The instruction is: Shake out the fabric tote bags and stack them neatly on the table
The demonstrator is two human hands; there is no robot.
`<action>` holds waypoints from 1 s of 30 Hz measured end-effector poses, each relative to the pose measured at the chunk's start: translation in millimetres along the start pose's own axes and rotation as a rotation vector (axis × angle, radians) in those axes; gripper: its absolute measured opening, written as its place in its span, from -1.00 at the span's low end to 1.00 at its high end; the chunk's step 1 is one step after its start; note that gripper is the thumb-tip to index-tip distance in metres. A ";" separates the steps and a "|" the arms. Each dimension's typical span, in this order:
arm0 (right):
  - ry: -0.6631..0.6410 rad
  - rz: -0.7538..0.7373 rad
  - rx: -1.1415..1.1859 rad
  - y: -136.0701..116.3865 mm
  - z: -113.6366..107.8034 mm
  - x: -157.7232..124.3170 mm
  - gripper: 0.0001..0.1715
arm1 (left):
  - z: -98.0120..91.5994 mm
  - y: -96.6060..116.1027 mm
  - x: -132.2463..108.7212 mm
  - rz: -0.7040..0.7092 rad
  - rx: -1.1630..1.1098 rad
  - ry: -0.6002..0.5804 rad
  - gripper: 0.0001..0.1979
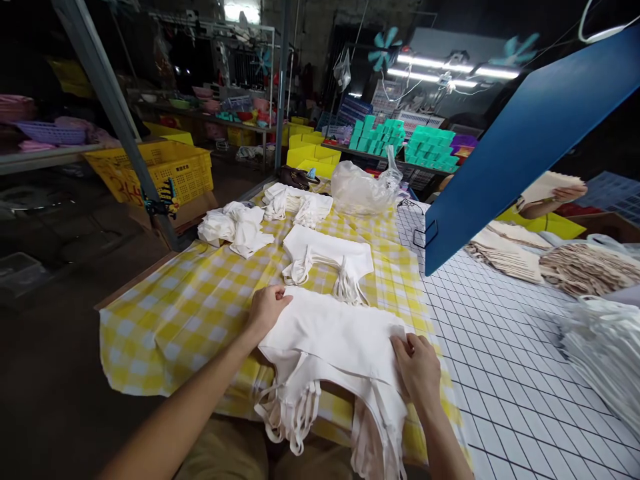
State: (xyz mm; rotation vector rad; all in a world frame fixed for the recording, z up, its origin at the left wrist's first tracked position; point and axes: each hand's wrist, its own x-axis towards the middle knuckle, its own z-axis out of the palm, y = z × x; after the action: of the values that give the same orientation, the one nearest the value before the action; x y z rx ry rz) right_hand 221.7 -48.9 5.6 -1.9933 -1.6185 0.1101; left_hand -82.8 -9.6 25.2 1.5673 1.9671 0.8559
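White garment stack (335,333) on yellow checked cloth (150,340), lying between both hands; long axis left to right, straps (299,413) on near side. Left hand (269,311) at upper left corner, fingers curled in pinch. Right hand (419,367) at right end, thumb and fingers nipping edge. Neither hand clearly nearer. Count: hands, two; white piles beyond, three: middle stack (330,248), far stack (316,205), crumpled heap (235,227). Plastic bag (363,188), one. Layers uncountable.

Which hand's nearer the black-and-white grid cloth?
Right. The right hand is at the right end of the nearest white strapped garments, just left of the black-and-white grid cloth; the left hand is at their far left corner, farther off.
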 end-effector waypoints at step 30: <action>-0.227 0.004 0.459 -11.6 -122.8 34.0 -0.57 | -90.8 36.2 -8.3 0.329 -0.567 -0.255 -0.61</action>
State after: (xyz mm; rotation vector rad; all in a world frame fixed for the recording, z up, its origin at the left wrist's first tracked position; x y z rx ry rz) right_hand 269.9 -61.7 123.5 -1.6707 -1.5501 0.6687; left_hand -120.4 -28.2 113.9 1.5661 1.1651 1.1514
